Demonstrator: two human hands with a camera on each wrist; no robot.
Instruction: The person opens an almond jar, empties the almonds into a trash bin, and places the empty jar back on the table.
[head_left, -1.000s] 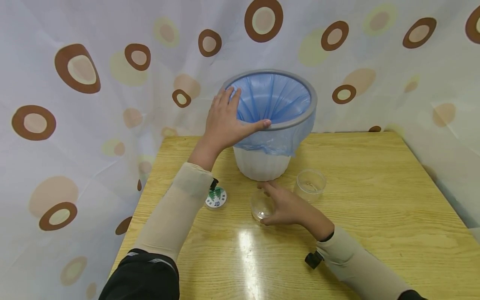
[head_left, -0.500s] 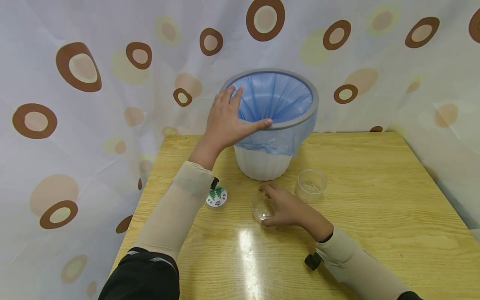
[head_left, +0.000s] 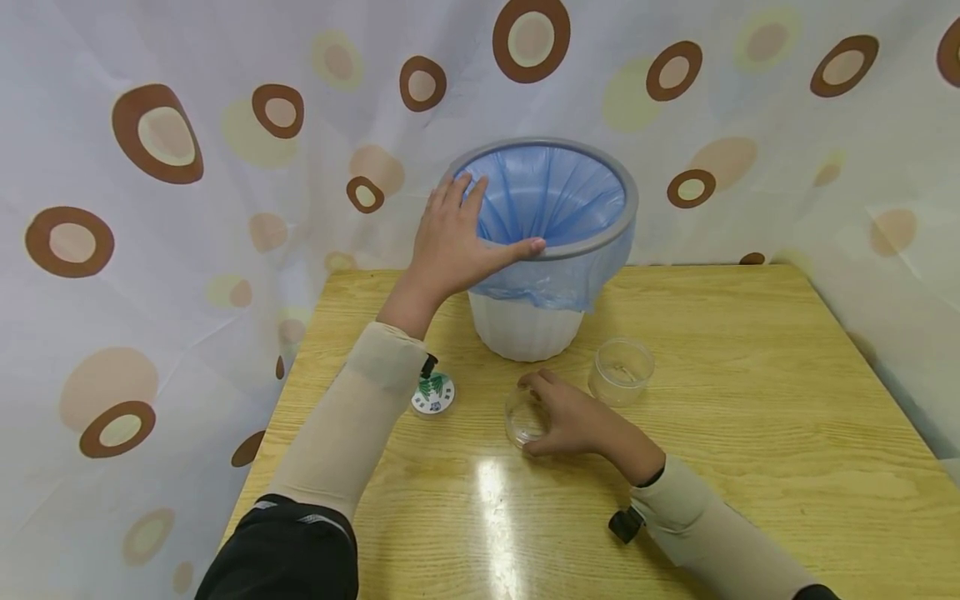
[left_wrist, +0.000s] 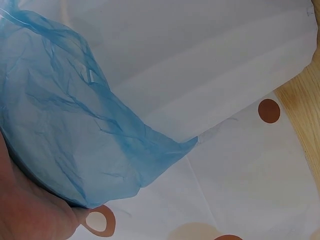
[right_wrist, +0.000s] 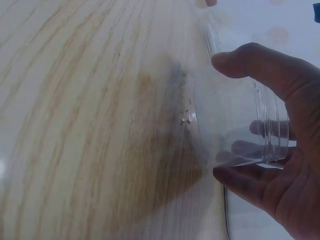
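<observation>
My left hand (head_left: 452,242) rests over the near left of the grey rim of a white trash can (head_left: 525,329) lined with a blue plastic bag (head_left: 551,196). Its fingers are spread, with the thumb lying along the front rim. In the left wrist view, part of that hand (left_wrist: 32,207) touches the rim beside the folded-over bag (left_wrist: 70,115). Below the can, my right hand (head_left: 577,421) holds a clear plastic jar (head_left: 523,417), thumb and fingers around its sides. The right wrist view shows the jar (right_wrist: 225,115) upright with a threaded neck; small dark specks appear near its base.
Another clear open jar (head_left: 621,372), with a few small light bits inside, stands right of my right hand. A round white lid (head_left: 433,394) printed with green leaves lies by my left sleeve. Everything sits on a wooden table (head_left: 712,333) against a patterned backdrop (head_left: 225,50).
My right index finger, stretched out beyond the jar a second ago, has drawn in closer to it. The left hand and trash can have stayed where they were.
</observation>
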